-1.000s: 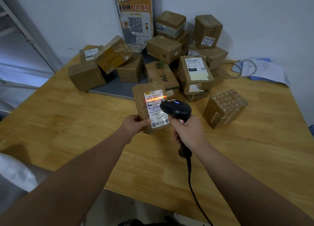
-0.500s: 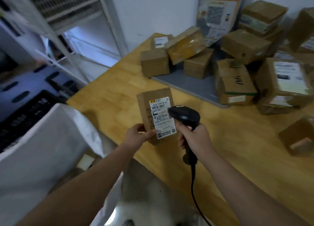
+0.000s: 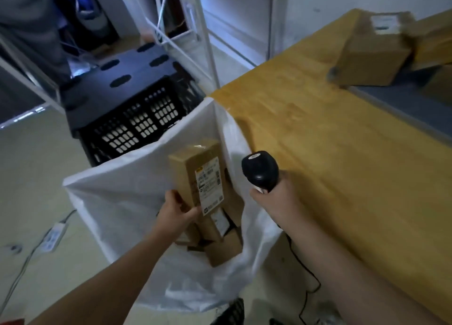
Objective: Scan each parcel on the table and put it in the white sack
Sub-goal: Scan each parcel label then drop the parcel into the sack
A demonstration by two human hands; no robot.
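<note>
At ten o'clock a crate (image 3: 137, 126) stands behind the sack (image 3: 117, 202). The left hand (image 3: 177, 211) grips the parcel (image 3: 195, 175) by its lower end, in the sack's mouth above other boxes (image 3: 222, 251). The right hand (image 3: 276, 202) clasps the scanner (image 3: 260, 170). At two o'clock blurred cartons (image 3: 374, 55), perhaps two, sit on the table (image 3: 330, 153).

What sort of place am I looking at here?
Probably a parcel sorting or courier room. The left hand holds a labelled parcel in the mouth of a white sack with boxes inside, the right hand grips a barcode scanner, and more cardboard boxes sit on the wooden table.
</note>
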